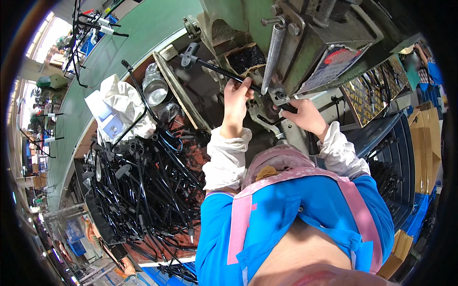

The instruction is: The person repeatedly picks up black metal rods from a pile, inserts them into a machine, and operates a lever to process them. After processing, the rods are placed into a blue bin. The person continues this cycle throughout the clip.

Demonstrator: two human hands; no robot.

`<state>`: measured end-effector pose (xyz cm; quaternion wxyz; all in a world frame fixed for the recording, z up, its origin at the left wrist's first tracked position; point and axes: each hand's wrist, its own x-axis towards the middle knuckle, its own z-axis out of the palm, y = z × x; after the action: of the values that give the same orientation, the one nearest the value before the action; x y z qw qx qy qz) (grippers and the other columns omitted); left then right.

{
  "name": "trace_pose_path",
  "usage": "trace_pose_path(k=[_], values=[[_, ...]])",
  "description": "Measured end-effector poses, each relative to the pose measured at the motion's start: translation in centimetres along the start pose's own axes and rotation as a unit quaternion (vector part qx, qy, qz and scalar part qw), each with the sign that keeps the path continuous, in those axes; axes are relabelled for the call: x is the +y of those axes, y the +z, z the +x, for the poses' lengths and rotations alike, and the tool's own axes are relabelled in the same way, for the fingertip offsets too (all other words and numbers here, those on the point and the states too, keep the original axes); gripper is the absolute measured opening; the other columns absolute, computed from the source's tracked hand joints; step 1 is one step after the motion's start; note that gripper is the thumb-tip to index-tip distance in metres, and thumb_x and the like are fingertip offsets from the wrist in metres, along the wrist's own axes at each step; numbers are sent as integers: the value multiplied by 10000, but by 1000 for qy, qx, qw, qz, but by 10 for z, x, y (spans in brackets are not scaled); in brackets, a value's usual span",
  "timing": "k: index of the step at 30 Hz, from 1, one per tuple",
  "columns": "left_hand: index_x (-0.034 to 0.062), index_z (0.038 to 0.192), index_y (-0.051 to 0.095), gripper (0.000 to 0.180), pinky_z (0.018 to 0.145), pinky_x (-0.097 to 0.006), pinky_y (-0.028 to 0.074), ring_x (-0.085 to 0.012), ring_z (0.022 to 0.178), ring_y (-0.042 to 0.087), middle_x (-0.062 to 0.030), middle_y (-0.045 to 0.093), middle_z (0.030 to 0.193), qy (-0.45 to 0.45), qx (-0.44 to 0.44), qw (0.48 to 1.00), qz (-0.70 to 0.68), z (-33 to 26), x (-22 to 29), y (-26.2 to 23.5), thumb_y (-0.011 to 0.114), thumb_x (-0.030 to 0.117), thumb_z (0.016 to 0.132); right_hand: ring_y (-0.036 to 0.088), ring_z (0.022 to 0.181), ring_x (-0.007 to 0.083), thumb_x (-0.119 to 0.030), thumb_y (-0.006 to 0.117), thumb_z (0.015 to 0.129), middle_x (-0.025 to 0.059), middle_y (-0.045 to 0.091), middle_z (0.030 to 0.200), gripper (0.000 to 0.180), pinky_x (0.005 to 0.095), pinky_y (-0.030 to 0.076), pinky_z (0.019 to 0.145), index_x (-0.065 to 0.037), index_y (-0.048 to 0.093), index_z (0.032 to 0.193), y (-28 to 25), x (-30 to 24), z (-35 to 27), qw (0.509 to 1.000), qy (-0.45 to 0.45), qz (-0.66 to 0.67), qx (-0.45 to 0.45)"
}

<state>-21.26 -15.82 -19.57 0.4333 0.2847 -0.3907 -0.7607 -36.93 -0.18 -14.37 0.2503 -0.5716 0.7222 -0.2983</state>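
The left hand (236, 97) is closed around a thin black rod (224, 71), gripping it near the end that enters the green press machine (305, 43). The rod slants up and to the left from the fingers and ends in a grey fitting (190, 51). The right hand (305, 114) rests against the machine's lower metal parts, just under a small metal bracket (278, 94); its fingers curl toward a dark piece there, though whether they clasp it I cannot tell. A long coil spring (273, 52) hangs on the machine just above both hands. Both forearms wear white sleeve covers (224, 159). To the person's left, the table (193, 159) carries a dense heap of similar black rods (138, 190), with white crumpled cloth (121, 107) and a shiny metal cup (156, 90) beyond it.
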Motion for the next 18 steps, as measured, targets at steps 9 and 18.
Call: trace_pose_path(k=[9,18], values=[[25,862,586,96,608,-237,497,-82,662,562,-22,607,770,71,4,996,60,-20,36,35,614,116,872,551,662,378,-220,659,791,228,559,726,291,392,432,606,49,550,809,-26,-19,-8,999,-31,-30,-16],[50,966,466,182,656,-199,418,-59,773,546,-27,628,878,40,-156,974,160,-112,-55,26,601,18,847,558,992,225,-314,620,838,77,404,1288,548,352,439,843,-47,415,1271,-4,84,-98,828,154,539,4]])
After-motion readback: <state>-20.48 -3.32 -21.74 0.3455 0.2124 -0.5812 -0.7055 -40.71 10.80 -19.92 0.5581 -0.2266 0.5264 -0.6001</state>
